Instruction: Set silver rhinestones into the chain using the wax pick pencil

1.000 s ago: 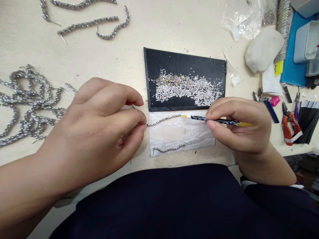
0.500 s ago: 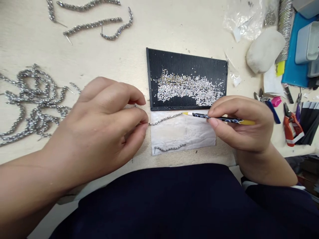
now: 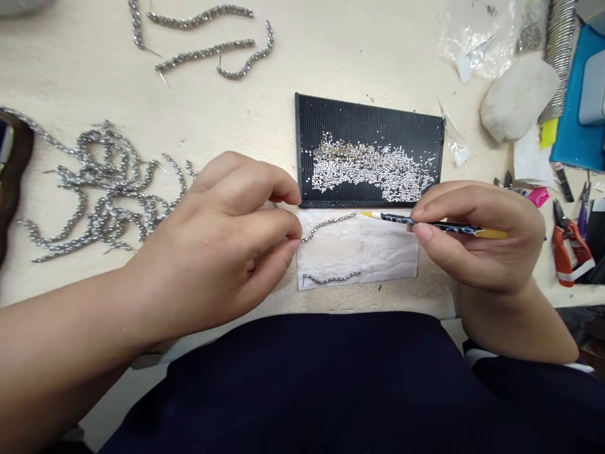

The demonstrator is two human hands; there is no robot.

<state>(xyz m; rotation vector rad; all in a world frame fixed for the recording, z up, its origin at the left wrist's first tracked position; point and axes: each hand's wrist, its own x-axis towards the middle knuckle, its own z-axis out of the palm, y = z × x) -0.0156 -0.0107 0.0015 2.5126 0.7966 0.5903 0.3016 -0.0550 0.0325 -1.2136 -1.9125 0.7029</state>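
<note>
My left hand (image 3: 236,233) pinches one end of a thin rhinestone-covered strand (image 3: 328,225), whose free end stretches right over a white cloth (image 3: 378,252). My right hand (image 3: 482,239) is closed around a slim patterned pencil (image 3: 444,226) with a yellow tip. That tip points left and sits a short gap from the strand's free end. Lower on the cloth lies a shorter strand (image 3: 333,279) with a pin at its left end. Just behind the cloth is a black ridged tray (image 3: 368,110) with a spread of tiny rhinestones (image 3: 363,167).
A tangled heap of finished strands (image 3: 108,189) lies at left, and several more strands (image 3: 203,53) at the back. On the right are a white stone-like lump (image 3: 520,101), a clear plastic bag (image 3: 477,38), red-handled pliers (image 3: 570,249) and a blue tray (image 3: 570,132).
The pencil tip has drawn back to the right, away from the strand's end, which it met before. The whole view has shifted, so the table things appear further right.
</note>
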